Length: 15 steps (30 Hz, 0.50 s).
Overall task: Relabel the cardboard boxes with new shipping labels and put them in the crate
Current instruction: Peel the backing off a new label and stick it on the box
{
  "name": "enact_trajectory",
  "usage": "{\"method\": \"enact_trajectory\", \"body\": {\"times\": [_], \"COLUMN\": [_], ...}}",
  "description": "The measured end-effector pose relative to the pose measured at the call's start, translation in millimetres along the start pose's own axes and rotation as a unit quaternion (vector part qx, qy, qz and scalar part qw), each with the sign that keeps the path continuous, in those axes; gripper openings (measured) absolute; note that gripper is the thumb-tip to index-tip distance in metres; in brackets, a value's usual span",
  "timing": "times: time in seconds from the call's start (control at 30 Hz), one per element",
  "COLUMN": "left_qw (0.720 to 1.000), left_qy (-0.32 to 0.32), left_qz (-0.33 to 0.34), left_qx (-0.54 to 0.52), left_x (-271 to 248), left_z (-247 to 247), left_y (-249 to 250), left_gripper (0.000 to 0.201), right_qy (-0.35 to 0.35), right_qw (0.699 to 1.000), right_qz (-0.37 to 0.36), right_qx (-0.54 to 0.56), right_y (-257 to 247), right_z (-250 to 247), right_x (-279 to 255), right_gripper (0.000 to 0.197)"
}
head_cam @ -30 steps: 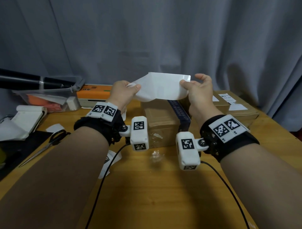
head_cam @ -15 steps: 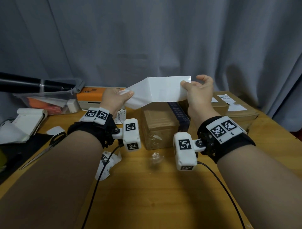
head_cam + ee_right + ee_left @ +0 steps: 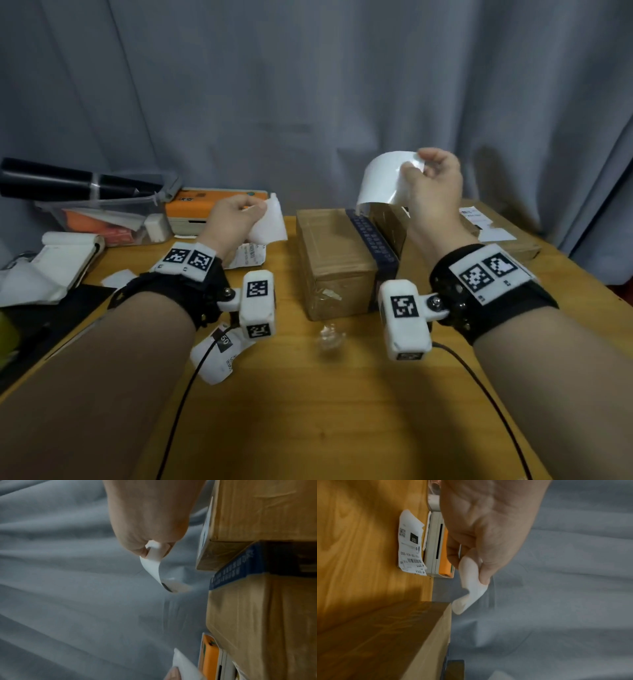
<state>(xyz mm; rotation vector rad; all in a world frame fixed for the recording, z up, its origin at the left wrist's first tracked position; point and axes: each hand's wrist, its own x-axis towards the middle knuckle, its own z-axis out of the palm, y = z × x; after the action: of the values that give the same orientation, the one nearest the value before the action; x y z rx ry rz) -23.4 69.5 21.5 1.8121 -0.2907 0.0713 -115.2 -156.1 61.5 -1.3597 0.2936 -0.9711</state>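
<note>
A taped cardboard box [image 3: 335, 253] with a blue strip stands mid-table; it also shows in the wrist views [image 3: 385, 642] [image 3: 257, 615]. Above its far right corner my right hand [image 3: 411, 168] [image 3: 154, 549] pinches a curled, glossy white label [image 3: 383, 181] [image 3: 150, 566] with dark print at its free end. My left hand [image 3: 262, 207] [image 3: 481, 574] is left of the box, low over the table. It pinches a separate plain white sheet [image 3: 269, 222] [image 3: 469, 588]. A second, flatter box [image 3: 507, 236] [image 3: 257, 507] lies at the back right with white labels on top.
An orange label printer [image 3: 209, 205] [image 3: 443, 550] sits behind my left hand, with a clear plastic bin [image 3: 102, 219] left of it. Loose printed labels [image 3: 219, 356] [image 3: 411, 545] and a crumpled clear scrap [image 3: 329, 337] lie on the wooden table [image 3: 342, 411]. A grey curtain hangs behind.
The white sheet that both hands held has come apart into two pieces. My left hand has dropped down and left with one; my right hand has risen with the curled label.
</note>
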Motion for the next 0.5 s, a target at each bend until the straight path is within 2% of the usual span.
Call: {"method": "enact_trajectory", "body": {"times": [0.17,0.27,0.43,0.5], "left_qw": [0.997,0.995,0.989,0.988], "left_qy": [-0.016,-0.012,-0.072,-0.081], "left_qz": [0.027,0.003,-0.060,-0.065], "left_qx": [0.076,0.099,0.113,0.110], "left_x": [-13.2,-25.6,-46.8,-54.9], "left_z": [-10.3,-16.9,-27.6,-30.3], "left_y": [-8.7,-22.2,-53.2,-62.8], "left_gripper": [0.011,0.009,0.004,0.008], "right_qy": [-0.018,-0.030,-0.066,-0.085], "right_qw": [1.000,0.999,0.997,0.995], "right_qz": [0.005,0.001,-0.008,-0.008], "right_qx": [-0.024,-0.030,-0.041,-0.059], "right_y": [6.1,4.6,-0.5,-0.5], "right_z": [-5.1,-6.9,-6.8,-5.1], "right_x": [-9.4,-20.1,-43.9,-52.3], "right_gripper": [0.021,0.020,0.017,0.015]}}
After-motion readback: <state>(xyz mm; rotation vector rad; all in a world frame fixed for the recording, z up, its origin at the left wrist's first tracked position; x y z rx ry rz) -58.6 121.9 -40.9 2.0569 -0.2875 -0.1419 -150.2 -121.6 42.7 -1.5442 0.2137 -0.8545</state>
